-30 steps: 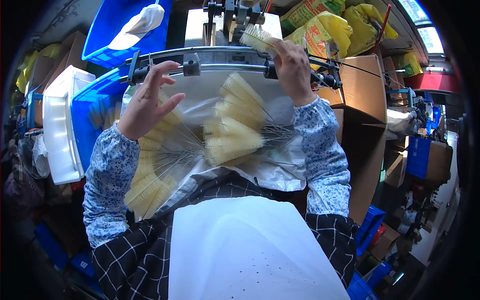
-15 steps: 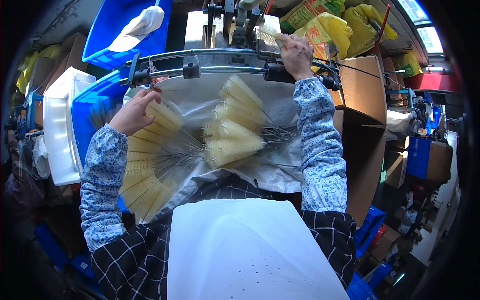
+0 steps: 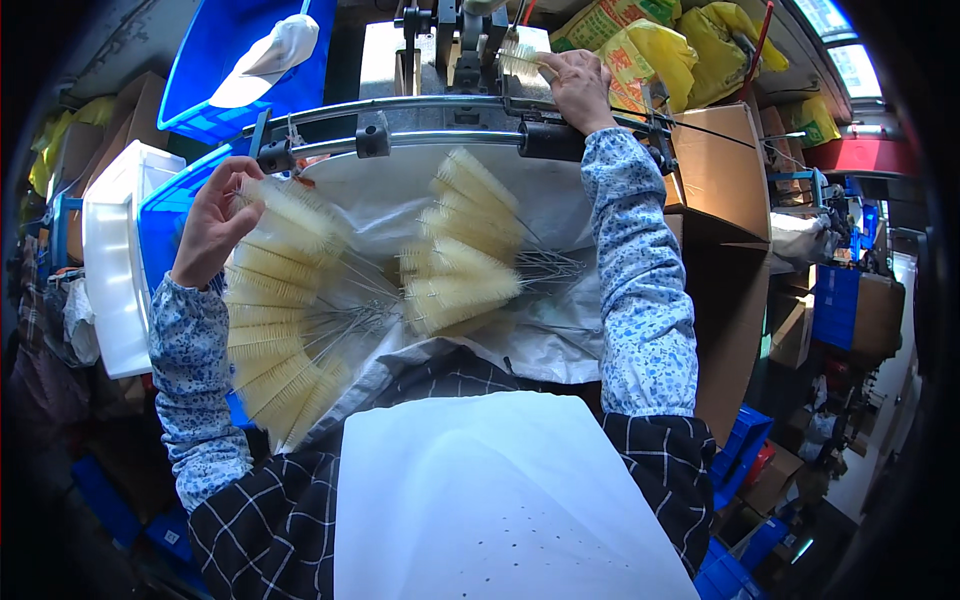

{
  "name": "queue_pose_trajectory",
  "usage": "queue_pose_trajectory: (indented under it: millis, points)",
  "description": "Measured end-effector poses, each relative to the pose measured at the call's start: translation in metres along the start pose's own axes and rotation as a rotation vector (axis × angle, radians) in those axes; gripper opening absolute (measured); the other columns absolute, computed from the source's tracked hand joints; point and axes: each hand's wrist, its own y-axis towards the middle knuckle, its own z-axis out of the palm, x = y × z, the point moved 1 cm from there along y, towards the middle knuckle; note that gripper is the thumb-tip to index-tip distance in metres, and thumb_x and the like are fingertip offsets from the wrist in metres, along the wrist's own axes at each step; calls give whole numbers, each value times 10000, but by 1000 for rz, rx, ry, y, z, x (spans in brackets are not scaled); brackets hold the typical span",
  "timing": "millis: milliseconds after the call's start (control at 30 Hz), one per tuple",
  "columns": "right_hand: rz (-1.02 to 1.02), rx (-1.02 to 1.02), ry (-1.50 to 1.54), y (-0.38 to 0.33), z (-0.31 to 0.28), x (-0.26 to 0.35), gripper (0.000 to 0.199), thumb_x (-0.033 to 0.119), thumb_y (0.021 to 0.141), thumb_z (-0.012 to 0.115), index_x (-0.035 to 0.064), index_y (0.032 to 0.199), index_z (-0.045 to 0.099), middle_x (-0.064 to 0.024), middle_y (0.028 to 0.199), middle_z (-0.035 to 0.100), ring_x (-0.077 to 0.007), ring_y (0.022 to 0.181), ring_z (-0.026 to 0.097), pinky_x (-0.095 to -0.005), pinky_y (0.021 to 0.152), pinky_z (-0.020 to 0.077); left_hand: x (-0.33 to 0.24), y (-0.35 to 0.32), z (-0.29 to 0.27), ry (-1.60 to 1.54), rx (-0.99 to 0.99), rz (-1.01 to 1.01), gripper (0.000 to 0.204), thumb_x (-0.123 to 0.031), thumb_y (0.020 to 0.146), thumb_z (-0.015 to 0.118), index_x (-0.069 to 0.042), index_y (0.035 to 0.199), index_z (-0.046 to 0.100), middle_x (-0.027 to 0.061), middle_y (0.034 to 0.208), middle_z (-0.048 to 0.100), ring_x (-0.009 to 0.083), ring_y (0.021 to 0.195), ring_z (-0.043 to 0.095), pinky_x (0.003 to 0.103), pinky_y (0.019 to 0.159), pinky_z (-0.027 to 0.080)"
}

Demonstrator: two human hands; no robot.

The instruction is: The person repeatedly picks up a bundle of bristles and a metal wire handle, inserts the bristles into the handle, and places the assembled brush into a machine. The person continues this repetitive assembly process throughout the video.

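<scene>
My right hand (image 3: 582, 88) is closed round a pale bristle brush (image 3: 519, 58), whose bristles point left toward the machine (image 3: 467, 65) beyond the metal rails. On the left, the curled fingers of my left hand (image 3: 215, 222) grip the bristly end of the uppermost bottle brush (image 3: 295, 212) in a fan of cream brushes (image 3: 265, 328). Thin twisted wire stems of that fan run inward to the middle. A second bunch of cream brushes (image 3: 465, 285) lies at the centre, its wires pointing right. Both bunches rest on a white sheet (image 3: 375, 180) over my lap.
Two horizontal metal rails (image 3: 450, 139) cross in front of me, with black clamps. Blue bins (image 3: 190, 110), one with a white cap (image 3: 270, 62), and a white tray (image 3: 115, 260) stand left. An open cardboard box (image 3: 715, 170) and yellow sacks (image 3: 650, 65) are at right.
My left hand has shifted left and closed on the end of the top brush. My right hand has moved slightly left and up, with its brush nearer the machine.
</scene>
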Motion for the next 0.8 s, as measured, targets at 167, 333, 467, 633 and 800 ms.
queue_pose_trajectory:
  millis: [167,333,467,633,800]
  points:
    - [-31,17,-72,9,14,-6,311,223,849,443,280,1146,518,1,1139,497,-237,1187,319,-486,985,174,-37,-11,-5,139,-79,130,324,-26,742,520,-59,1058,456,22,913,475,75,812,476,206,729,394]
    - [6,-139,-124,-8,6,-15,411,337,839,480,270,1240,419,-23,1211,434,-247,1214,276,-528,990,137,-55,-29,-21,294,-222,185,352,-94,727,539,-57,1067,459,42,969,478,117,900,473,257,794,388]
    - [329,28,-102,-29,-20,-30,510,353,755,572,136,1203,461,-60,1176,471,-254,1139,352,-488,931,241,-60,-45,-34,298,-298,202,376,-113,729,537,-61,1091,452,60,1017,489,141,935,485,274,830,387]
    - [275,-122,154,-33,-9,-39,393,276,751,562,81,1092,557,-103,1059,568,-271,1008,504,-405,849,376,-63,-46,-36,372,-366,274,388,-138,723,539,-61,1093,449,76,1052,485,173,986,482,306,874,374]
    - [261,-126,190,-26,-10,-16,378,226,738,568,64,1079,562,-109,1045,568,-277,944,548,-393,792,426,-67,-51,-42,403,-404,246,402,-185,734,538,-58,1107,459,98,1100,472,215,1083,427,349,963,298]
